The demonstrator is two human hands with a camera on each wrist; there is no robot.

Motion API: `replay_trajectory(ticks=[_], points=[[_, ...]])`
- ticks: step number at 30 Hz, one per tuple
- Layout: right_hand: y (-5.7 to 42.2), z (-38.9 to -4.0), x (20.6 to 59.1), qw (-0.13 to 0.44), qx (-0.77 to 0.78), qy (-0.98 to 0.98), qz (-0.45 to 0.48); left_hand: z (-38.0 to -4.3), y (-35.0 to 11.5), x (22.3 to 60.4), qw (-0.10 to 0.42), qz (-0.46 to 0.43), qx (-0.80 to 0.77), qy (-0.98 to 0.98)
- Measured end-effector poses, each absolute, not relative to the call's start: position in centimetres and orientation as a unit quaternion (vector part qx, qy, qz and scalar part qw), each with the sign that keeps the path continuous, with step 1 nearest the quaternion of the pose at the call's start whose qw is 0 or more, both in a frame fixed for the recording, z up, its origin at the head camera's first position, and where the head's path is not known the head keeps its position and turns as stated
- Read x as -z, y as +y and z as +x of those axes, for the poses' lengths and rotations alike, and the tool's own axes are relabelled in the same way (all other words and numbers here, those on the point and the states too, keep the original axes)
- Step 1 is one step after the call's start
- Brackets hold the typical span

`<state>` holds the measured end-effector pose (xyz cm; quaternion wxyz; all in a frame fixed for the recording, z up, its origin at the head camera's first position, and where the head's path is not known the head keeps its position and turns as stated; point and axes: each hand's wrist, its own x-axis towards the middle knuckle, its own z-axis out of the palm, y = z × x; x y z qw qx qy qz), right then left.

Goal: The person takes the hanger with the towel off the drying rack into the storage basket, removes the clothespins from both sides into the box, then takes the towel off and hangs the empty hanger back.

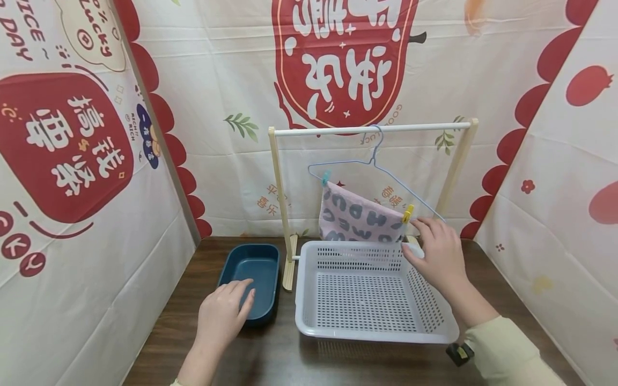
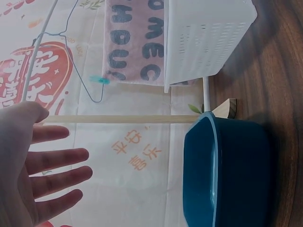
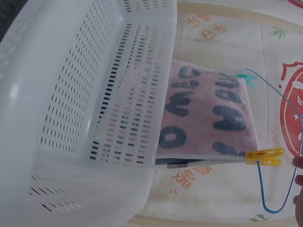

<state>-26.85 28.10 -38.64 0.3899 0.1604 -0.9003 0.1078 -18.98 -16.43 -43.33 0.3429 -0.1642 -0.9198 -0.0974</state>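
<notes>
A pink towel (image 1: 359,217) with dark grey letters hangs at a slant from a blue wire hanger (image 1: 374,158). One corner is held by a teal clothespin (image 1: 326,177), the other by a yellow clothespin (image 1: 407,214). My right hand (image 1: 439,257) reaches over the basket's right side, fingers extended beside the yellow clothespin. In the right wrist view, its fingertips (image 3: 298,162) overlap the hanger wire, apart from that clothespin, and nothing shows in its grasp. With fingers spread and holding nothing, my left hand (image 1: 222,313) hovers over the near left side of a dark blue tub (image 1: 264,273).
The hanger hooks on the white crossbar (image 1: 318,131) of a wooden-posted rack (image 1: 279,187). In front stands a light grey perforated basket (image 1: 376,336), hiding the towel's lower edge. A small black object (image 1: 460,354) lies by the right sleeve. Printed cloth walls (image 1: 217,177) enclose the brown table (image 1: 169,327).
</notes>
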Motion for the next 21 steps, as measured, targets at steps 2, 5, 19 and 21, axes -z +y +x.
replay_trajectory(ticks=[2,5,19,21], points=[[28.2,-27.3,38.5,0.403,-0.104,-0.895,0.159,-18.9,-16.4,43.3,0.338,-0.157,0.098,-0.923],[28.5,-27.7,38.3,0.41,-0.112,-0.894,0.141,-18.8,-16.3,43.4,0.328,-0.149,0.097,-0.928],[29.2,-29.8,38.1,0.371,-0.225,-0.901,0.017,-18.4,-14.7,44.4,0.295,-0.146,0.095,-0.94],[29.2,-30.1,37.7,0.352,-0.248,-0.903,0.007,-18.3,-14.4,44.3,0.289,-0.144,0.096,-0.941]])
